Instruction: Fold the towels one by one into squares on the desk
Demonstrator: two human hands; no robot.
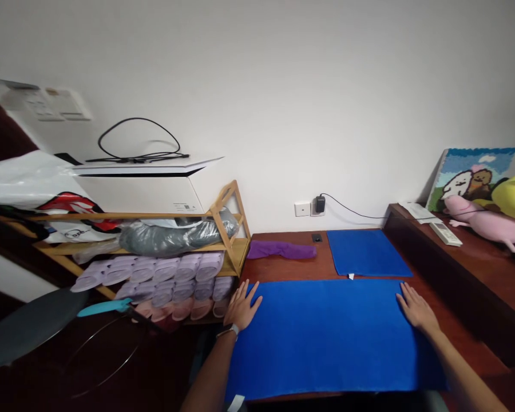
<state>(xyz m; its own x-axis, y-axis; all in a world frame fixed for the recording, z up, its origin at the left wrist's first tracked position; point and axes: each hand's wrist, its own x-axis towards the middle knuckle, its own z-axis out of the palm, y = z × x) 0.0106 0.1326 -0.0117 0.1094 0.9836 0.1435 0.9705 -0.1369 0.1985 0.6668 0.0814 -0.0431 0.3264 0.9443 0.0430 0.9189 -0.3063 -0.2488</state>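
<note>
A large blue towel point(326, 337) lies spread flat on the dark red wooden desk point(283, 272) in front of me. My left hand point(242, 304) rests at its left edge near the far corner, fingers spread, a watch on the wrist. Over the far right corner lies my right hand point(417, 308), palm down with the fingers stretched out. Neither hand grips anything. Behind the large towel, to the right, is a smaller blue cloth point(367, 252) laid flat. A crumpled purple cloth point(281, 250) sits at the back left of the desk.
On the left stands a wooden rack point(229, 229) with several slippers point(184, 269) and a white box point(141, 191). A black plug point(320, 204) sits in the wall socket. The raised right ledge bears a remote point(445, 233), a pink plush toy point(489, 223) and a picture point(472, 174).
</note>
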